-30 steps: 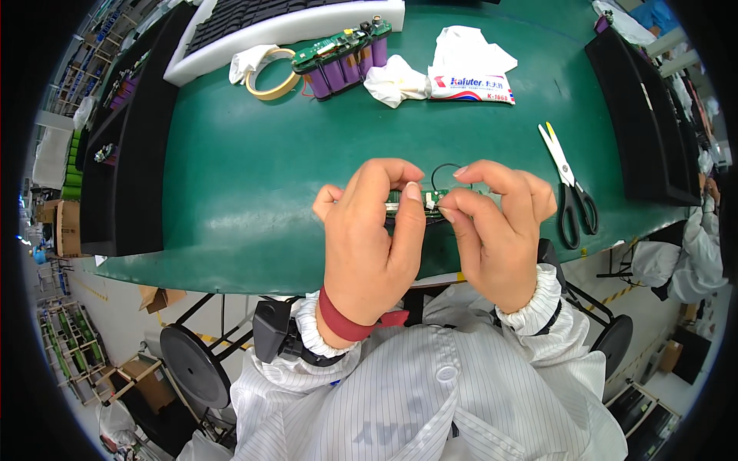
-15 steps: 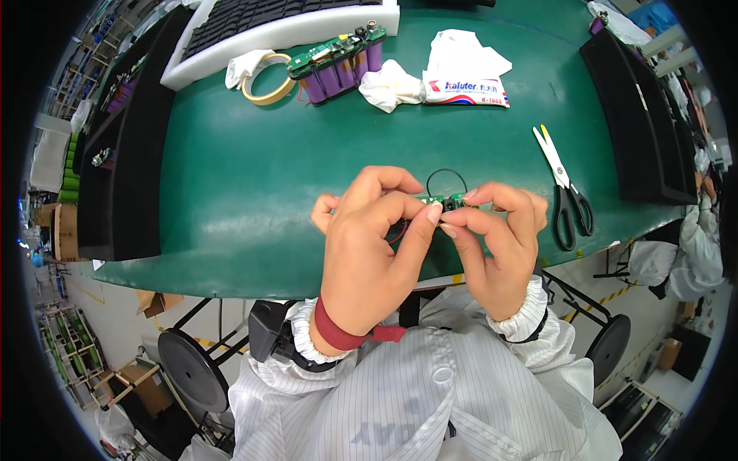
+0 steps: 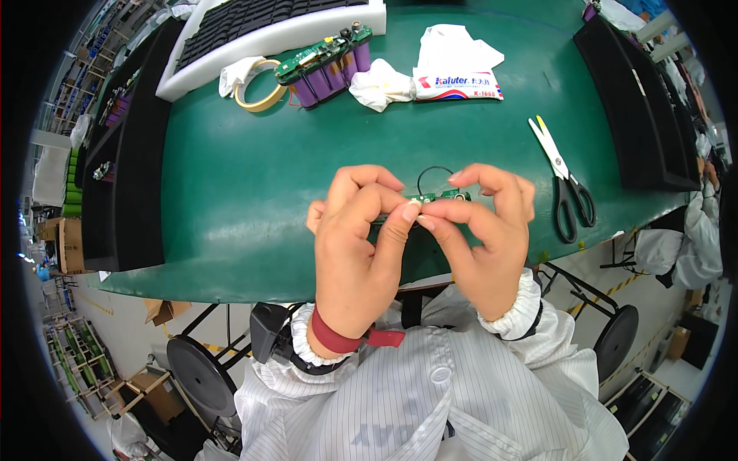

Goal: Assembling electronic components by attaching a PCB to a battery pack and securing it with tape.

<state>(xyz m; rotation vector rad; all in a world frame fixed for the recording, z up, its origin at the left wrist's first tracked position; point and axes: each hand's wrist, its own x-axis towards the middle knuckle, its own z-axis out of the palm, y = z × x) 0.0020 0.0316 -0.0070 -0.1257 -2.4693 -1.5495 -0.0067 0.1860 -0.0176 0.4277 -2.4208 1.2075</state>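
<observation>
A small green circuit board [image 3: 440, 197] sits between my hands above the table, mostly hidden by my fingers. A thin black wire [image 3: 435, 168] loops up from its far side. My left hand [image 3: 352, 242], with a red band at the wrist, is closed on the board, thumb and forefinger pinched at its near side. My right hand [image 3: 492, 242] pinches at the same spot, its thumb and forefinger tips almost touching the left ones. Its other fingers curl above the board's right end. Any small part between the fingertips is hidden.
Black-handled scissors [image 3: 565, 184] lie to the right. Farther back are a tape roll [image 3: 261, 96], a purple battery pack [image 3: 327, 73] with a green board, crumpled white tissue [image 3: 380, 84] and a white glue tube [image 3: 461, 86]. Black racks [image 3: 123, 169] flank the green table [image 3: 231, 192].
Both hands have shifted slightly left with the board. The black part seen at the fingertips is now out of sight. My right forefinger has moved in, and its other fingers have lifted.
</observation>
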